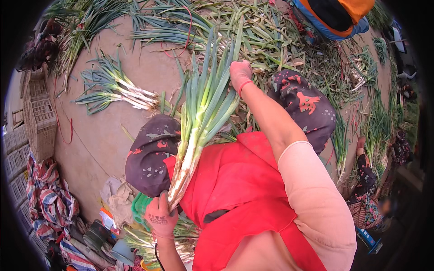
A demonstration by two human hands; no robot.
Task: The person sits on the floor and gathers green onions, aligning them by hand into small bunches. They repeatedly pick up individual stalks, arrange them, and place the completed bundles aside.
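Note:
My gloved left hand (160, 216) grips the root end of a few large green onions (190, 149), whose white stalks are streaked with brown soil. They slant up over my lap, leaves fanned out away from me. Among the leaf tops my gloved right hand (241, 74) is closed on a long green leaf (238, 37); its fingertips are hidden from view. On the concrete floor ahead and to the left lies a small bundle of green onions (132, 91) with whitish stalks.
Stripped leaves (271, 44) litter the ground ahead. Plastic crates (42, 111) stand at left, near a striped tarp (51, 196). A green plastic stool (140, 206) and more onions (149, 240) are beside me. Another person in an orange-and-blue garment (339, 17) is ahead right; someone else (366, 200) sits at right.

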